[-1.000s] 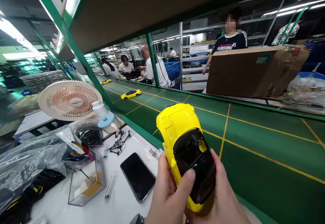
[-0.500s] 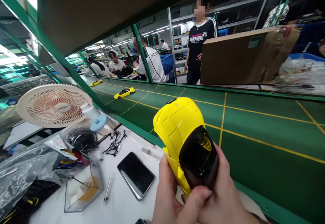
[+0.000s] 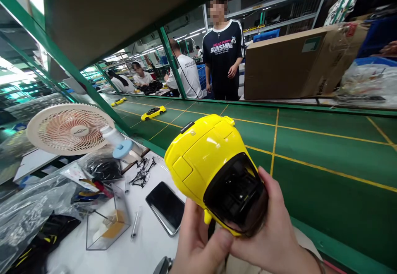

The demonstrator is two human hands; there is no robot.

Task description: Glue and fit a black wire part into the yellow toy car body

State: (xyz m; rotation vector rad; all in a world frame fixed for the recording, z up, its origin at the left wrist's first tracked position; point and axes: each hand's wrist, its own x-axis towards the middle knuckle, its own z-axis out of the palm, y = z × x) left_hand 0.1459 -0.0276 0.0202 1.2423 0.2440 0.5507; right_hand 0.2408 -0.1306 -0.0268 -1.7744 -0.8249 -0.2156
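Here, left hand [image 3: 198,241], right hand [image 3: 269,232] grip a yellow model car [image 3: 207,162].

A yellow model car body [image 3: 207,158] is showing a smooth, glossy painted shell, and its dark tinted canopy [image 3: 235,195] is gleaming like polished plastic. The green conveyor belt [image 3: 322,158] is looking matt under its yellow lines, while the brown corrugated cardboard box [image 3: 288,65] is showing dull paper beneath shiny tape. On the white bench [image 3: 149,249], a clear crinkled plastic bag [image 3: 27,212] is glinting and a black glass-fronted smartphone [image 3: 166,207] is reflecting light.
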